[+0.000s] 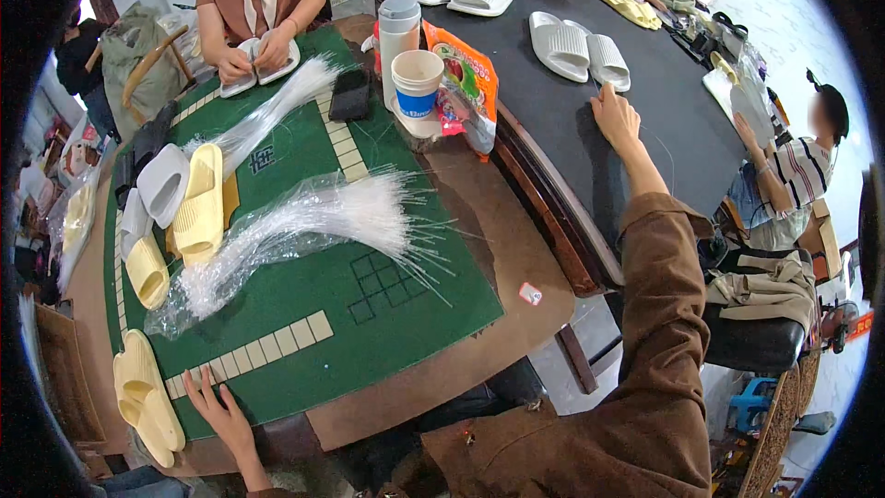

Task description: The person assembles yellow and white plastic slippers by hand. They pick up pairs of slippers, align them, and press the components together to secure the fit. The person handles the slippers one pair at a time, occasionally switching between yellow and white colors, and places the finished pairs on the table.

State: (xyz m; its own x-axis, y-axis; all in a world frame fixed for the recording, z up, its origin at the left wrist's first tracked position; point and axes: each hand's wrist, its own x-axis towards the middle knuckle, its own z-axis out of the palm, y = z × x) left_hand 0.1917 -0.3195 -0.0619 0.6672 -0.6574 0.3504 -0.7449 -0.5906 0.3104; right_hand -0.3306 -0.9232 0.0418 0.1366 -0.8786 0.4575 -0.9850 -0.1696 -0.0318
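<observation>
My left hand (219,410) lies with fingers spread at the near edge of the green mat (461,295), over a row of printed cream tiles. Beside it, at the mat's left corner, is a pair of yellow slippers (147,397). My right hand (616,117) reaches across to the dark table (516,65), fingers curled in. One fingertip meets the near end of a white slipper (608,63), whose mate (559,46) lies beside it. Anything inside the curled fingers is hidden. A thin clear strand (670,152) curves near my right wrist.
Bundles of clear plastic strands (350,217) lie on the mat, with yellow slippers (199,207) left of them. A paper cup (417,83), a bottle (399,32) and an orange bag (466,74) stand between the tables. A person opposite handles white slippers (263,65); others sit around.
</observation>
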